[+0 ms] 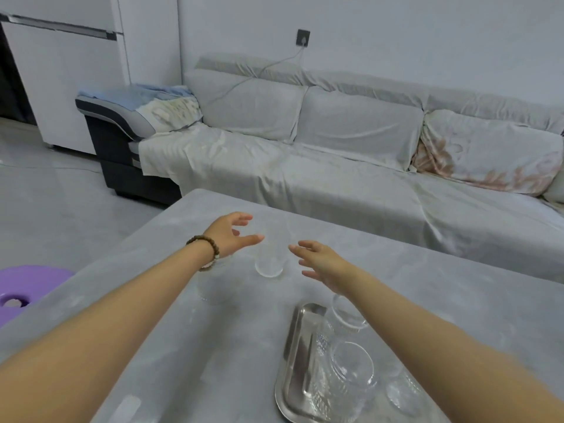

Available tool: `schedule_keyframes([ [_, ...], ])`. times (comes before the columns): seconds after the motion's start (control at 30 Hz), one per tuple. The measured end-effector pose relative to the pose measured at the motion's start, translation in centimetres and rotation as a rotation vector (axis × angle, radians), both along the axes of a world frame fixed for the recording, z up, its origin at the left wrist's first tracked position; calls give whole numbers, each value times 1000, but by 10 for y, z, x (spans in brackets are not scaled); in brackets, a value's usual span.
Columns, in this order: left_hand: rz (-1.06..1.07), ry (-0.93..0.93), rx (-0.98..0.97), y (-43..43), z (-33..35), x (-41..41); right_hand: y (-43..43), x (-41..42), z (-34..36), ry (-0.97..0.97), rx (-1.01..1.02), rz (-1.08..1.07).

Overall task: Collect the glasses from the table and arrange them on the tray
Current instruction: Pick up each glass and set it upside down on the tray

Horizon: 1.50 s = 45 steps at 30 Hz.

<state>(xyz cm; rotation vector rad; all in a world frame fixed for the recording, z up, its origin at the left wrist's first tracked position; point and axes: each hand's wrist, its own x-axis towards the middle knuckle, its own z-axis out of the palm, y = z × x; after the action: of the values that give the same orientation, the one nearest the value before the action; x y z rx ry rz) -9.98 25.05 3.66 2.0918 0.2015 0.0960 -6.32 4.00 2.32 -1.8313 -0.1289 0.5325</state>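
A clear tall glass (269, 257) stands on the grey table (427, 285) between my two hands. My left hand (232, 233), with a bead bracelet on its wrist, is spread open just left of the glass. My right hand (320, 262) is open just right of it. Neither hand touches the glass. Another clear glass (210, 285) stands under my left wrist, partly hidden. A steel tray (297, 355) lies at the near right and holds several clear glasses (351, 370); my right forearm covers part of them.
A long sofa (335, 166) draped in pale cloth runs behind the table. A purple stool (21, 294) sits on the floor at the left. A white fridge (61, 80) stands at the back left. The table's left edge runs diagonally near my left arm.
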Motion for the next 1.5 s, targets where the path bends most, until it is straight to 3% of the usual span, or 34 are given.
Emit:
schedule_keyframes([
  [0.17, -148, 140, 110, -7, -12, 33, 16, 24, -21, 58, 18, 20],
  [0.4, -217, 143, 367, -20, -29, 63, 19, 37, -40, 46, 42, 2],
  [0.63, -117, 58, 346, -23, -25, 60, 13, 28, -26, -4, 3, 59],
  [0.7, -66, 9, 254, -20, -17, 51, 8, 21, -15, -52, 47, 75],
  [0.8, -16, -64, -70, -26, 3, 30, -9, 10, 2, -116, 152, 88],
  [0.93, -81, -70, -429, -55, 32, -7, -43, -13, 25, -136, 284, 58],
  [1.03, -151, -50, -590, -83, 43, -31, -74, -41, 42, -109, 355, 72],
  [1.13, -220, -37, -646, -111, 45, -51, -107, -72, 54, -99, 401, 96],
  [1.33, -332, 41, -800, -166, 29, -76, -173, -117, 60, -174, 358, -75],
  [1.5, -422, 21, -685, -204, 12, -95, -217, -146, 61, -285, 209, -158],
])
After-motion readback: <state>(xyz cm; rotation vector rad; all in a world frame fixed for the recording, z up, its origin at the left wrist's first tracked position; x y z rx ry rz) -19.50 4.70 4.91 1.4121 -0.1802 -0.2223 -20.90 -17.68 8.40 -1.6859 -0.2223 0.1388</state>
